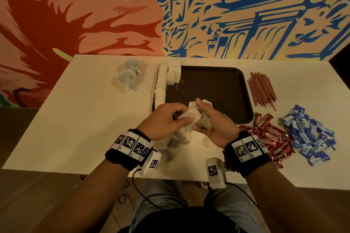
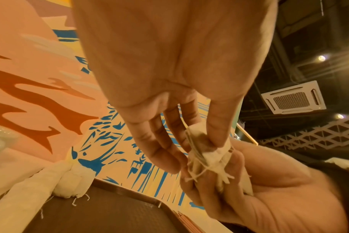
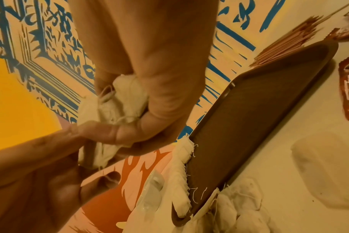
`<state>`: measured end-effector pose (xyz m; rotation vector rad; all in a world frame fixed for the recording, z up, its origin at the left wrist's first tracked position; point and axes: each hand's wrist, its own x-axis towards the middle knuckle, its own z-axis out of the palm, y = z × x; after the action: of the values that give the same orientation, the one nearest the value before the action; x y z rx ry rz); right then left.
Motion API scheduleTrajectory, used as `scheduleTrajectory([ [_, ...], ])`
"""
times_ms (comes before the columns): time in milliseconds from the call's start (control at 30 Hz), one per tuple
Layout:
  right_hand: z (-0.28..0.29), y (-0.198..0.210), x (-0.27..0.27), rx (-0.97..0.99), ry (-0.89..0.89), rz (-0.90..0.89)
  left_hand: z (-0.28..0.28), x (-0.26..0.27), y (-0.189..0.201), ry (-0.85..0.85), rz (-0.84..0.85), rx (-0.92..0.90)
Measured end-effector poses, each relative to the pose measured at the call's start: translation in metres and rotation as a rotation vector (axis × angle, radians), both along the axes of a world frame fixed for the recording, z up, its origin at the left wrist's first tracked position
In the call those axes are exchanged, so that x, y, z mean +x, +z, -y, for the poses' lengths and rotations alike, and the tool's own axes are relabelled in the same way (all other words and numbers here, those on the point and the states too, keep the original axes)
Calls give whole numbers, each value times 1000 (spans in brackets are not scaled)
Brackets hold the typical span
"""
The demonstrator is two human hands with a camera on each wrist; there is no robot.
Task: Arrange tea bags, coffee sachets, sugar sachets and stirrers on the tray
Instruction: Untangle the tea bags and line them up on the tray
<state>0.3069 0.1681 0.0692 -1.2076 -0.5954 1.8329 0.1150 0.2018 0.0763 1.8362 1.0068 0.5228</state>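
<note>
Above the near left part of the brown tray (image 1: 217, 89), both hands meet on a bunch of white tea bags (image 1: 205, 103). My right hand (image 1: 203, 117) curls round the bunch (image 3: 127, 97). The thumb and fingers of my left hand (image 1: 186, 114) pinch one tea bag (image 2: 207, 149) at the bunch's edge. A row of tea bags (image 1: 161, 85) lines the tray's left edge and far left corner. Several loose tea bags (image 1: 176, 142) lie on the table under my hands. Right of the tray lie brown stirrers (image 1: 262, 89), red coffee sachets (image 1: 272, 136) and blue sugar sachets (image 1: 308, 134).
Two pale cups (image 1: 128, 73) stand at the back left of the white table (image 1: 75, 119). A painted wall rises just behind the table's far edge. The tray's inside (image 3: 249, 110) is bare brown surface apart from the tea bags at its left.
</note>
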Motion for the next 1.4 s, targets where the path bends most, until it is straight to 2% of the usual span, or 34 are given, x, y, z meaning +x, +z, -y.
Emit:
scheduleTrajectory([
  [100,-3,-1,2,-36,-79,5,-2,-3,-4,46,26,51],
  [233,-4,-4,8,-92,-181,22,-6,-10,1,283,130,81],
  [333,-2,-6,11,-135,-168,45,-11,-17,3,367,191,46],
  [567,0,-7,7,-163,-39,84,-3,-16,16,197,286,-227],
  [733,1,-10,6,-72,100,67,-6,-20,22,5,124,-216],
  [833,2,-7,6,-3,145,61,-9,-22,29,-66,80,-287],
  [967,3,-2,7,90,253,102,-15,-25,36,-140,7,-291],
  [1067,2,1,6,133,283,172,-22,-26,38,-127,-53,-197],
  [1233,2,-2,3,237,254,288,-28,-25,38,38,61,-130],
  [1400,4,2,-2,370,259,397,-21,-18,34,109,105,-70],
])
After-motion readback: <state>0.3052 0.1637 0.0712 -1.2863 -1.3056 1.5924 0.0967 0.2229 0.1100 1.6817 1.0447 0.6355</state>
